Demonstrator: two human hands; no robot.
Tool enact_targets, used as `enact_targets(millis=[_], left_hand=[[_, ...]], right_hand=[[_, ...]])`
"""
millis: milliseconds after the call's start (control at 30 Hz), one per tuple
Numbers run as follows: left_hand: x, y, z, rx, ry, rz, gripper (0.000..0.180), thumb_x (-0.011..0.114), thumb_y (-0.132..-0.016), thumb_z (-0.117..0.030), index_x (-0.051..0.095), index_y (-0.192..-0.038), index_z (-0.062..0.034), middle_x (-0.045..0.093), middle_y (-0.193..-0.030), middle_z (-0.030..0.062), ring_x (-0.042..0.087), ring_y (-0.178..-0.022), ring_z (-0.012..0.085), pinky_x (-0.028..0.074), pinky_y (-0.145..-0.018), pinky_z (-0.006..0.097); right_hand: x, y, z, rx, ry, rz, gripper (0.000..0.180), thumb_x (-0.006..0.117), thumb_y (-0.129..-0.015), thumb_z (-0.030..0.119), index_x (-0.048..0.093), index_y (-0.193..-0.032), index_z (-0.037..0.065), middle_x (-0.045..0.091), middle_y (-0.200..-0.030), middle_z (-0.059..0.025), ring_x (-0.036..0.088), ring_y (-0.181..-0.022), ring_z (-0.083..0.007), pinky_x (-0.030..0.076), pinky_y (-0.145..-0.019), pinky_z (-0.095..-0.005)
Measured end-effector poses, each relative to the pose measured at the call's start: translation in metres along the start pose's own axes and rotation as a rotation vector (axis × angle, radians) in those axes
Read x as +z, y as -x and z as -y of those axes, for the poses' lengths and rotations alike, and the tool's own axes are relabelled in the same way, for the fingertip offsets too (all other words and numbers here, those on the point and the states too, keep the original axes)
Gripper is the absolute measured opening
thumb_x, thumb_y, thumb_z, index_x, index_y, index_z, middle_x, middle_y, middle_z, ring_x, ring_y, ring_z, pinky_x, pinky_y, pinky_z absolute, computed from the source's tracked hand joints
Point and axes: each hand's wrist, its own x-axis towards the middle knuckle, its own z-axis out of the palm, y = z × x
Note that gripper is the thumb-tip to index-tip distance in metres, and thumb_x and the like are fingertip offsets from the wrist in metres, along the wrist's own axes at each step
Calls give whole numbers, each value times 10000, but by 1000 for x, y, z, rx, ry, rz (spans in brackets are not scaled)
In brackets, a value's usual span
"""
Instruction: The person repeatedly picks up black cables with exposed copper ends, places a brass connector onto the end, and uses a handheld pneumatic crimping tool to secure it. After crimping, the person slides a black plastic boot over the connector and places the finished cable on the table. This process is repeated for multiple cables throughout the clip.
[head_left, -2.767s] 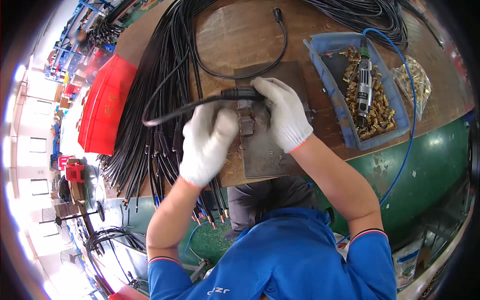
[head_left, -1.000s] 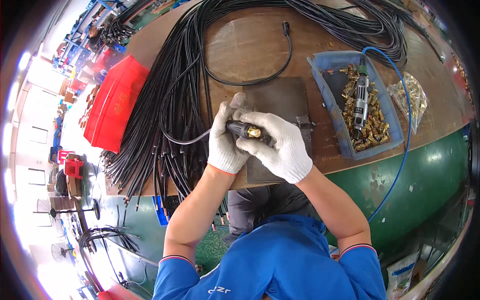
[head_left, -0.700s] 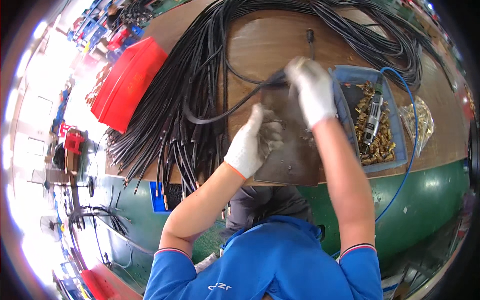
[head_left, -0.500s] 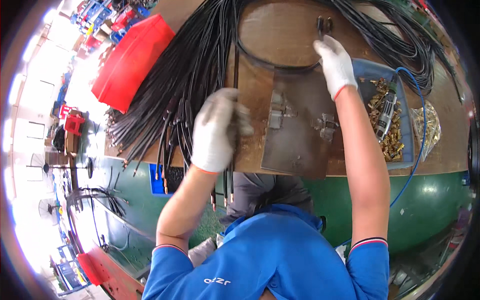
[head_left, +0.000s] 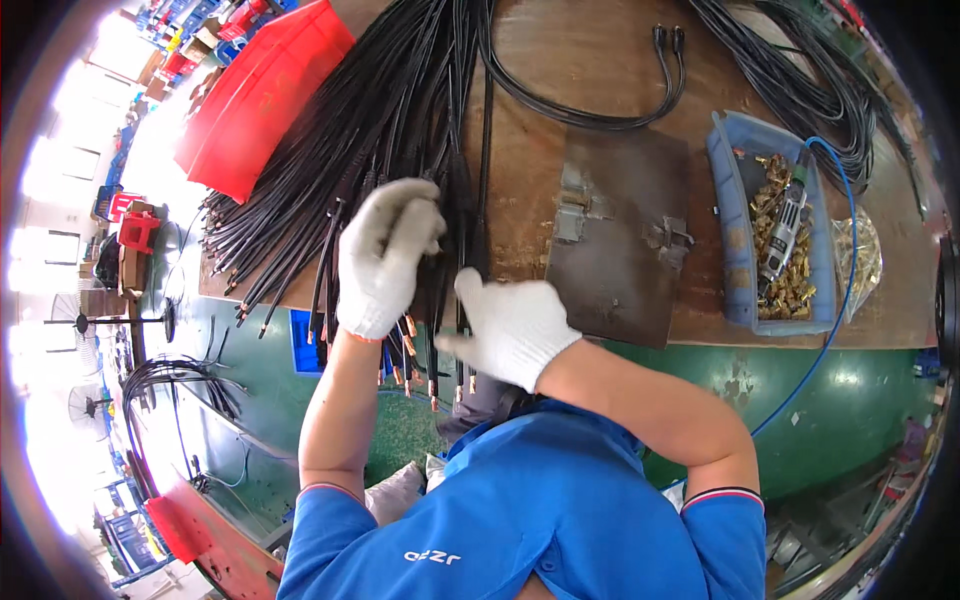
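My left hand point(head_left: 385, 262), in a white knit glove, is over the bundle of black cables point(head_left: 395, 110) with its fingers curled. What lies between the fingertips is too dark to make out. Close by on the right, my right hand point(head_left: 515, 328), gloved too, has thumb and forefinger spread beside the hanging cable ends. Several of those ends, with bare copper-coloured tips point(head_left: 408, 340), stick out past the table's front edge below my hands. A looped black cable point(head_left: 600, 122) lies farther back, its two dark connectors point(head_left: 668, 42) side by side.
A dark metal plate point(head_left: 620, 270) with small clamp-like fixtures lies right of my hands. Beyond it, a blue bin point(head_left: 738, 240) holds brass fittings point(head_left: 795, 292) and a power tool point(head_left: 783, 235) with a blue hose. More coiled cables point(head_left: 810, 100), a clear bag point(head_left: 858, 262) and a red bin point(head_left: 265, 100) are around.
My right hand has let go of the looped cable near its connectors and come down left to the cable ends. My left hand has shifted slightly left, its fingers curling.
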Motion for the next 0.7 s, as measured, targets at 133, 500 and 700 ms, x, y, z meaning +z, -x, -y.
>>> enact_targets(millis=[133,500,700], left_hand=[[-1,4,-4,96,-278,267,235,661,-1018,-7,711,-1239,53,753,-1012,76,698,-945,117,573,-863,284],[6,-15,7,568,-540,428,242,674,-879,43,750,-1087,-54,759,-1106,140,720,-1094,376,563,-978,473],[13,-20,5,746,-514,567,271,678,-843,28,733,-1093,-63,756,-1092,113,712,-1114,364,542,-1041,501]], right_hand=[[30,8,0,-13,-3,-63,472,746,-933,387,544,-1197,52,771,-923,-182,783,-813,-390,621,-693,-510],[25,19,8,-12,15,-7,481,741,-942,445,562,-1124,38,776,-828,-155,781,-751,-385,608,-645,-524],[43,29,-6,-35,-359,-172,445,729,-894,282,531,-1207,36,750,-890,-233,752,-848,-459,600,-782,-553]])
